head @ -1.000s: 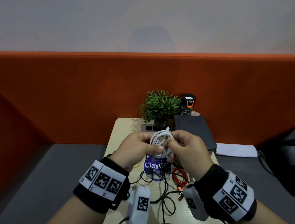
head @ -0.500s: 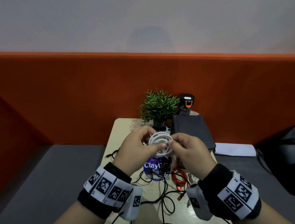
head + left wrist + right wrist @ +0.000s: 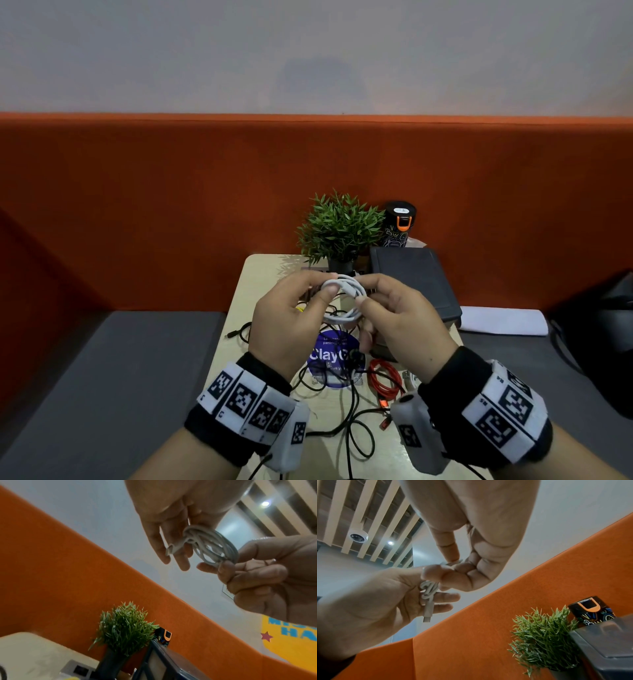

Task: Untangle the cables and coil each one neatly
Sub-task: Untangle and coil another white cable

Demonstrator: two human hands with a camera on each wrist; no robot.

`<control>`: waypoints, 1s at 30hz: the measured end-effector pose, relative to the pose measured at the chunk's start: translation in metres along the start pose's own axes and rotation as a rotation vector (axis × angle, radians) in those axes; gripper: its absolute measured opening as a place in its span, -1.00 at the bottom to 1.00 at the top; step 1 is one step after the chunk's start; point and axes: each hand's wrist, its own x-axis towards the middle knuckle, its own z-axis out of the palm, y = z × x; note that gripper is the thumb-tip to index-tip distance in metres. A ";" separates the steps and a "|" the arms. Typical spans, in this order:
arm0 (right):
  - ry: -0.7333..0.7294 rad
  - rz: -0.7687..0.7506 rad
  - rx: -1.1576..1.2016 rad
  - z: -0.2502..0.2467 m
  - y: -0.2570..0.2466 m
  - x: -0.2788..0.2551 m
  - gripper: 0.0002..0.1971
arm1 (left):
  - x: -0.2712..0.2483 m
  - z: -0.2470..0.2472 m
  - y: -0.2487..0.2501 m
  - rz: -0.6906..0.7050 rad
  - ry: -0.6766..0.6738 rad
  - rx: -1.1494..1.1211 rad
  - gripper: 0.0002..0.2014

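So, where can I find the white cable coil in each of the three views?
Head: white cable coil at centre, held between both hands above the table.
Left wrist: upper right of centre.
Right wrist: left of centre, mostly hidden by fingers.
Shared landmark: the green plant.

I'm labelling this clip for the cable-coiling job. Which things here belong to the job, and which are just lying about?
Job:
white cable, coiled, pinched by left hand and right hand
black cables on the table
red cable

Lying about:
potted plant
black bottle
dark case
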 end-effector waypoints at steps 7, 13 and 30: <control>-0.060 -0.030 -0.031 0.000 0.007 0.002 -0.73 | 0.010 -0.002 0.001 -0.361 -0.023 -0.307 -0.85; -0.034 -0.010 0.005 0.000 0.011 0.003 -0.72 | 0.009 0.001 -0.002 -0.420 -0.002 -0.385 -0.84; -0.030 -0.019 0.016 0.000 0.013 -0.002 -0.71 | 0.009 -0.004 0.002 -0.311 -0.128 -0.269 -0.87</control>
